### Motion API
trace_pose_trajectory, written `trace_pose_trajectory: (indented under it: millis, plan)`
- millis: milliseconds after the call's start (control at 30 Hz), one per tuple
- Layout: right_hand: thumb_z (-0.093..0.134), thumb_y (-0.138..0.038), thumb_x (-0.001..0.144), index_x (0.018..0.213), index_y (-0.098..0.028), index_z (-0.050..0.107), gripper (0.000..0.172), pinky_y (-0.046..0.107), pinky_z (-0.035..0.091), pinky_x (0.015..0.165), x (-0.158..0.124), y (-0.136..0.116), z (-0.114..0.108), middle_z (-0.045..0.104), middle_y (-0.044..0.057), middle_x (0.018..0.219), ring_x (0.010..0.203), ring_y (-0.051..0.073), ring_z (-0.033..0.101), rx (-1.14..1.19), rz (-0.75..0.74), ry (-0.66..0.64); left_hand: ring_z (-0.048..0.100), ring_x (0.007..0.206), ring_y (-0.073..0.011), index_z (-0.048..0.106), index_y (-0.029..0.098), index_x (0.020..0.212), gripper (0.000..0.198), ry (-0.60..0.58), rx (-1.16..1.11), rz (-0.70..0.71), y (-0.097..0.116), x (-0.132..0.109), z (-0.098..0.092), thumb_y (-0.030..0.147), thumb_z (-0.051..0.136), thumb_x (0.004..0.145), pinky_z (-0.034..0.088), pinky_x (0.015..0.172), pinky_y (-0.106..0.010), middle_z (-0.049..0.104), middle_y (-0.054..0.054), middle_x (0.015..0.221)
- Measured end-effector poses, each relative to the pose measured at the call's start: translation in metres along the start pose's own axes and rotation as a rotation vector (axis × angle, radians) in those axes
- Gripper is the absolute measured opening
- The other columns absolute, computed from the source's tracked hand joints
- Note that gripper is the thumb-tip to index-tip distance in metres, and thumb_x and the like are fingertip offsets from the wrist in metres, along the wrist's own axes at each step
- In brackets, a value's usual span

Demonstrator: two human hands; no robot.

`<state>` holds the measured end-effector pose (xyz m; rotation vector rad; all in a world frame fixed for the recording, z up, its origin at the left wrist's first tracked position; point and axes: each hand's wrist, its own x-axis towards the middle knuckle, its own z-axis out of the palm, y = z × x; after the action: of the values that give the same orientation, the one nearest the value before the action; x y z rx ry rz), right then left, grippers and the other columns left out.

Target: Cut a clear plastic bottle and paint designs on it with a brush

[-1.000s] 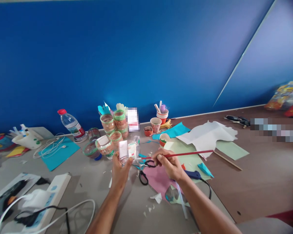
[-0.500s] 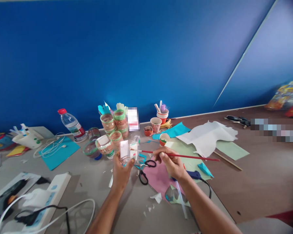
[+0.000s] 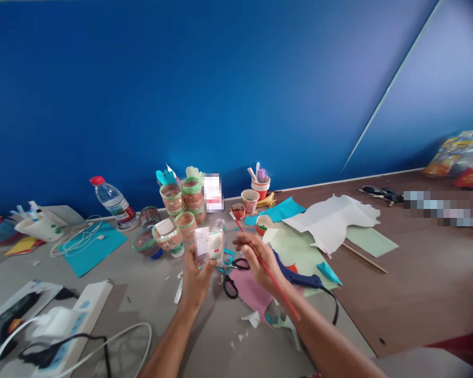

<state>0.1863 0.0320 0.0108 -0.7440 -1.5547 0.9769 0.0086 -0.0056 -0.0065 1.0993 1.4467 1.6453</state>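
Observation:
My left hand (image 3: 195,278) is closed round a small clear plastic bottle piece (image 3: 208,242) with white and red labels, held upright above the table. My right hand (image 3: 256,257) is closed on a thin red stick (image 3: 268,272), which now runs from near the cups at the back down along my right forearm. Black-handled scissors (image 3: 230,281) lie on the table just below and between my hands, beside a pink paper sheet (image 3: 252,291).
Taped plastic cups (image 3: 181,205), a water bottle (image 3: 112,202), paper cups (image 3: 252,198), a blue glue gun (image 3: 295,273) with cord, green, teal and white paper sheets (image 3: 331,218), a power strip (image 3: 79,315) with cables, and paper scraps cover the table.
My right hand has swung the red stick from lying sideways to the right to pointing away from me, its tip near the cups. The left hand keeps the bottle piece almost still.

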Motion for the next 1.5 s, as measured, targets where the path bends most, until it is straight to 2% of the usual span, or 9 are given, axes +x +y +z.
trace_pose_trajectory:
  millis: [267,533,667,767,1000,1100,1233,1367,1500]
  plan:
    - [0.067,-0.044,0.081,0.142,-0.017,0.030,0.077,0.042,0.052,0.085,-0.011,0.004,0.014,0.050,0.020,0.131,0.102,0.026,0.059,-0.140,0.027,-0.192,0.059,0.107,-0.0286,0.054,0.023,0.111,0.057,-0.035,0.098,0.027,0.001,-0.008,0.007,0.046,0.075,0.064,0.044,0.092,-0.040,0.063,-0.010,0.111]
    - [0.070,-0.039,0.078,0.135,-0.019,0.043,0.066,0.041,0.049,0.090,-0.004,0.002,0.014,0.059,0.012,0.113,0.102,0.026,0.057,-0.149,0.007,-0.151,0.040,0.132,-0.0291,0.060,0.022,0.119,0.048,-0.100,0.161,0.123,-0.001,-0.019,0.004,0.054,0.055,0.082,0.020,0.114,-0.045,0.055,-0.012,0.132]
    - [0.070,-0.039,0.078,0.133,-0.020,0.046,0.063,0.041,0.047,0.092,-0.001,-0.001,0.010,0.058,0.011,0.116,0.104,0.026,0.056,-0.126,0.010,-0.159,0.050,0.122,-0.0279,0.061,0.025,0.119,0.044,-0.165,0.078,0.088,0.005,-0.017,0.007,0.049,0.059,0.082,0.033,0.108,-0.044,0.061,-0.009,0.123]
    - [0.071,-0.041,0.078,0.139,-0.020,0.038,0.073,0.042,0.045,0.097,-0.002,0.002,0.008,0.054,0.014,0.127,0.115,0.028,0.053,-0.063,-0.001,-0.171,0.056,0.117,-0.0272,0.060,0.025,0.119,0.045,-0.256,-0.139,-0.045,0.010,-0.015,0.009,0.046,0.064,0.079,0.041,0.101,-0.041,0.063,-0.008,0.121]
    - [0.071,-0.048,0.076,0.145,-0.022,0.033,0.083,0.048,0.039,0.104,-0.005,0.010,0.005,0.047,0.016,0.140,0.127,0.032,0.046,-0.003,0.028,-0.172,0.056,0.119,-0.0266,0.056,0.024,0.125,0.052,-0.401,-0.405,-0.239,0.015,-0.017,0.011,0.040,0.069,0.077,0.039,0.104,-0.043,0.064,-0.010,0.124]
    - [0.067,-0.050,0.079,0.141,-0.021,0.040,0.073,0.047,0.044,0.098,-0.002,0.012,-0.001,0.051,0.016,0.135,0.114,0.029,0.054,-0.043,0.054,-0.016,0.060,0.112,-0.0242,0.061,0.023,0.116,0.044,-0.323,-0.412,-0.259,0.013,-0.013,0.009,0.039,0.070,0.076,0.042,0.100,-0.040,0.067,-0.008,0.116]
    - [0.055,-0.044,0.089,0.112,-0.021,0.063,0.033,0.033,0.051,0.072,0.002,0.009,-0.012,0.066,0.006,0.088,0.075,0.018,0.060,0.133,0.038,0.210,0.061,0.105,-0.0214,0.064,0.022,0.105,0.038,-0.155,-0.399,-0.245,0.003,-0.005,0.004,0.038,0.074,0.072,0.044,0.095,-0.035,0.068,-0.006,0.107]
    - [0.055,-0.039,0.089,0.092,-0.020,0.069,0.024,0.026,0.042,0.052,0.002,0.001,-0.018,0.058,0.000,0.063,0.056,0.013,0.052,0.310,0.045,0.164,0.059,0.104,-0.0213,0.065,0.021,0.097,0.036,-0.038,-0.388,-0.231,-0.002,0.000,0.001,0.039,0.077,0.067,0.044,0.093,-0.034,0.065,-0.005,0.104]
    - [0.051,-0.041,0.092,0.099,-0.020,0.068,0.028,0.025,0.036,0.050,-0.002,-0.003,-0.017,0.053,-0.002,0.056,0.052,0.012,0.048,0.377,0.050,0.065,0.058,0.106,-0.0237,0.065,0.022,0.096,0.040,0.049,-0.391,-0.217,-0.001,0.003,0.001,0.038,0.080,0.062,0.043,0.092,-0.035,0.065,-0.005,0.103]
